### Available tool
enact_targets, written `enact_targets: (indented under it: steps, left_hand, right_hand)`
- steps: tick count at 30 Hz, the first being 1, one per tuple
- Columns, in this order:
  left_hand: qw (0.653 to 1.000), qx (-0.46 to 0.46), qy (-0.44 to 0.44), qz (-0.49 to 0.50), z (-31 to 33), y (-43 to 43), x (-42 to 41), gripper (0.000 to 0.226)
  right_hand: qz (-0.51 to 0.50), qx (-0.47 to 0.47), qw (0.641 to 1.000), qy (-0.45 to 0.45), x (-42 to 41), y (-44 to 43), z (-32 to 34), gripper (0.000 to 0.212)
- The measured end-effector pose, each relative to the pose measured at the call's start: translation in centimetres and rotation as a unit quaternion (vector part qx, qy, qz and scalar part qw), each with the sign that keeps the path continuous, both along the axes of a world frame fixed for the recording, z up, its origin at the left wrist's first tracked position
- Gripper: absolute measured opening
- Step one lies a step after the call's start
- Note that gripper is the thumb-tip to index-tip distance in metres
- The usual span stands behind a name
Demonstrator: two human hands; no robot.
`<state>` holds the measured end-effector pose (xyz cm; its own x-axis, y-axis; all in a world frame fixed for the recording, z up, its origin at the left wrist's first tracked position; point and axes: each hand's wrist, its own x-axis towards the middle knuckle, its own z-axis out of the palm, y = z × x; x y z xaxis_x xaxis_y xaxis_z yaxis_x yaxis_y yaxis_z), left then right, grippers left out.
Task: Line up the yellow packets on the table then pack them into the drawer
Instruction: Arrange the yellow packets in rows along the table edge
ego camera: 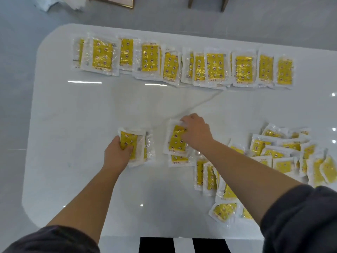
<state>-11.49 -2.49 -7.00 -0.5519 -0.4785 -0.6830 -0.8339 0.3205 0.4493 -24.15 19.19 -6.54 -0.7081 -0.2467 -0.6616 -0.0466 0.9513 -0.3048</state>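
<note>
Two piles get squared on the glossy white table (73,115): the left hand (118,148) grips a stack of clear-wrapped yellow packets (132,141), the right hand (196,132) clasps a second pile (176,139). Both apparently copy the far row (182,66).

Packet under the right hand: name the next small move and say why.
Probably slide that packet left against the stack the left hand grips: the right hand holds it, a gap separates them, and a near row seems begun.

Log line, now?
aligning | left hand grips left packet | right hand grips middle packet | far row laid | loose pile right
</note>
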Motion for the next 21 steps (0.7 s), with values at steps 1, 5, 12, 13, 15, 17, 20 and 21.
enact_targets:
  steps: [1,5,12,13,15,17,20,21]
  left_hand:
    - [1.000,-0.003,-0.006,-0.004,0.1,-0.2,-0.3,0.010]
    - [0.999,0.011,-0.027,-0.027,0.3,-1.0,-0.9,0.010]
    - [0.997,0.027,-0.040,-0.065,-0.4,-1.9,-2.2,0.007]
    - [0.997,0.035,-0.036,-0.059,-0.5,-2.2,-2.4,0.009]
    - [0.997,0.061,-0.029,-0.027,-0.4,-2.9,-3.0,0.015]
    - [0.996,0.083,-0.010,0.012,0.0,-4.1,-4.3,0.018]
    - [0.993,0.102,0.043,0.040,1.2,-6.3,-7.9,0.017]
    - [0.991,0.108,0.064,0.047,1.7,-7.0,-9.6,0.017]
  right_hand:
    - [-0.047,0.006,0.999,0.011,0.7,-0.1,0.2,0.057]
    - [-0.247,0.017,0.969,0.012,4.3,-0.7,1.2,0.083]
    - [-0.484,0.098,0.865,-0.091,5.7,-3.7,-0.6,0.069]
    - [-0.496,0.070,0.860,-0.096,5.5,-3.8,-0.7,0.056]
    - [-0.465,0.035,0.880,-0.092,4.9,-3.9,-0.6,0.030]
    - [-0.452,0.010,0.889,-0.074,3.7,-4.3,-0.3,0.027]
    - [-0.503,-0.135,0.853,-0.046,0.9,-5.3,0.5,0.032]
    - [-0.516,-0.186,0.835,-0.046,-0.4,-5.8,0.8,0.029]
